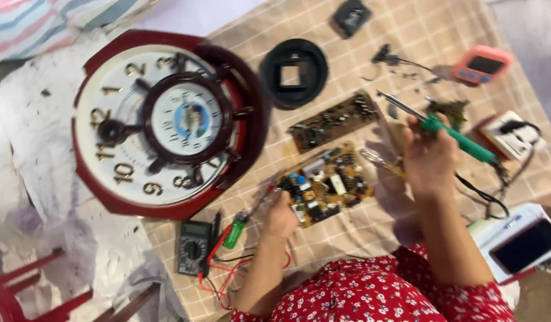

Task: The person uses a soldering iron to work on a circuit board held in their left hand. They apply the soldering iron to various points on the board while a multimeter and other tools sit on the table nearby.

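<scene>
The yellow circuit board (326, 183) lies flat, components up. Left hand (281, 216), curled loosely at its near-left corner, steadies it. Right hand (429, 156), just right of the board, grips a green soldering iron (448, 132) fist-closed, tip raised clear

Right hand (429, 156) around green soldering iron (460, 138), left hand (281, 216) against yellow circuit board (326, 183), beside red wall clock (162, 122).

I have the circuit board (326, 183) on the cloth (454, 24) between my hands, second board (335, 121) just behind it. Wall clock (162, 122) sits left, ring part (294, 73) behind. Multimeter (194, 247) near-left, phone (528, 245) near-right, timer (482, 64) far right.
</scene>
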